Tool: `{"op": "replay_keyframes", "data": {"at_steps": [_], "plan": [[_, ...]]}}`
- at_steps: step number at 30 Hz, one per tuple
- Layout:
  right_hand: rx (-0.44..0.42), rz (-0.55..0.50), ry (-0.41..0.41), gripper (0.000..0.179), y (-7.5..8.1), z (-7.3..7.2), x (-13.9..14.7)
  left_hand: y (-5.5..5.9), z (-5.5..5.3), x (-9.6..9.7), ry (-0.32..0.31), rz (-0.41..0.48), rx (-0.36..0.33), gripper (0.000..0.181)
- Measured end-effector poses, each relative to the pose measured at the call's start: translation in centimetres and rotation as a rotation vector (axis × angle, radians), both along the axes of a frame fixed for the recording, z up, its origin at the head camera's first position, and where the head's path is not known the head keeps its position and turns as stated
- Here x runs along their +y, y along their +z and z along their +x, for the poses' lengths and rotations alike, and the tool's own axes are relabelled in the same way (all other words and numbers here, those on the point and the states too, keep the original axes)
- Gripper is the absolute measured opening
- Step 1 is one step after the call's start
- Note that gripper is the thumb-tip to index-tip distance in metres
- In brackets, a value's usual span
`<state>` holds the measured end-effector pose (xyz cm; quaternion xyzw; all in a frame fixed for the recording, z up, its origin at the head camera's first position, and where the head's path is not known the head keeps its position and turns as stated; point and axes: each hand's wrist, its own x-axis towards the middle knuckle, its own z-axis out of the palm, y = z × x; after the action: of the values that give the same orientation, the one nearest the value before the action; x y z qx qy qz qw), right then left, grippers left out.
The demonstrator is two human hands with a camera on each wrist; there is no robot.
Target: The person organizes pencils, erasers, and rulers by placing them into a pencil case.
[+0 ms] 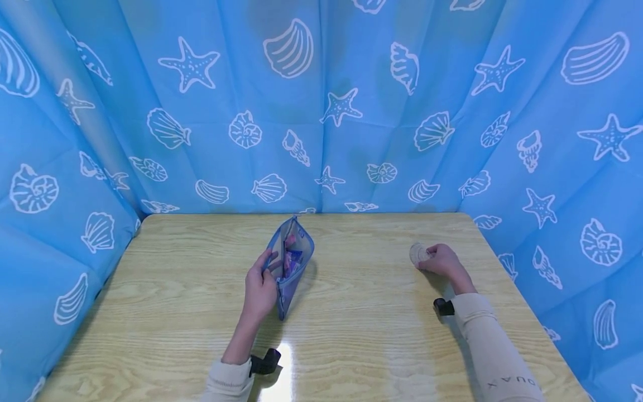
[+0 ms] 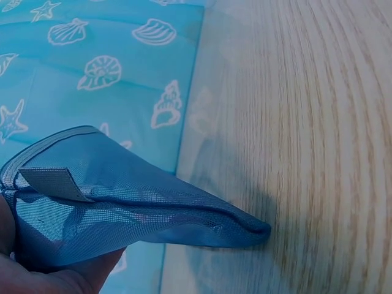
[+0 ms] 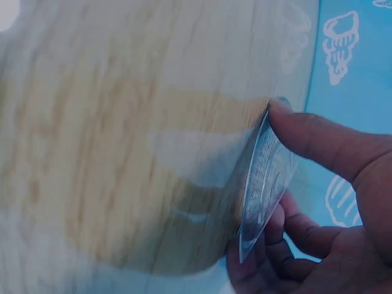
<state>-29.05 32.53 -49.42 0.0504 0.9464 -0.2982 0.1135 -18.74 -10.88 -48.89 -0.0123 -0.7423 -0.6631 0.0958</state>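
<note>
My left hand (image 1: pixel 260 291) grips a blue mesh zip pouch (image 1: pixel 303 241) by its left side, fingers over the rim. The pouch's mouth gapes upward, and small pink and purple packets (image 1: pixel 291 261) show inside. In the left wrist view the see-through mesh (image 2: pixel 122 208) narrows to a corner close over the table. At the right, my right hand (image 1: pixel 444 261) pinches a thin, clear round disc (image 1: pixel 418 254) by its edges. Seen edge-on in the right wrist view, the disc (image 3: pixel 264 180) has a ringed, ridged surface, with the thumb at its top and curled fingers beneath.
Both hands are over a light wood-grain table (image 1: pixel 361 335). A blue curtain (image 1: pixel 341 151) with white shells and starfish stands along its back and sides. Black wrist mounts (image 1: pixel 266 362) sit at the cuffs of the pale sleeves (image 1: pixel 494 346).
</note>
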Motion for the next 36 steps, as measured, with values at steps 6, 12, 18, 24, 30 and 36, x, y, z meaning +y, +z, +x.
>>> {"op": "replay_keyframes", "data": {"at_steps": [6, 12, 18, 24, 30, 36], "plan": [[0.047, -0.022, 0.007, 0.061, 0.0, -0.3, 0.1, -0.2, -0.1, -0.2, -0.002, 0.0, 0.008, 0.054], [0.05, -0.111, 0.034, 0.056, 0.6, -0.2, 0.0, -0.2, -0.1, -0.2, 0.0, -0.007, -0.001, 0.055], [0.036, -0.154, 0.051, 0.046, 1.3, 0.1, -0.3, -0.2, -0.1, -0.2, -0.001, -0.006, 0.002, 0.055], [0.0, -0.252, 0.012, 0.044, 1.1, 0.2, -0.4, -0.2, -0.1, -0.3, -0.001, -0.006, 0.003, 0.055], [0.016, -0.325, -0.008, 0.046, 0.6, 0.3, -0.4, -0.3, 0.0, -0.3, 0.003, -0.002, 0.0, 0.054], [0.071, -0.339, -0.008, 0.047, 0.5, 0.4, -0.3, -0.2, 0.0, -0.3, -0.005, 0.009, 0.005, 0.054]]}}
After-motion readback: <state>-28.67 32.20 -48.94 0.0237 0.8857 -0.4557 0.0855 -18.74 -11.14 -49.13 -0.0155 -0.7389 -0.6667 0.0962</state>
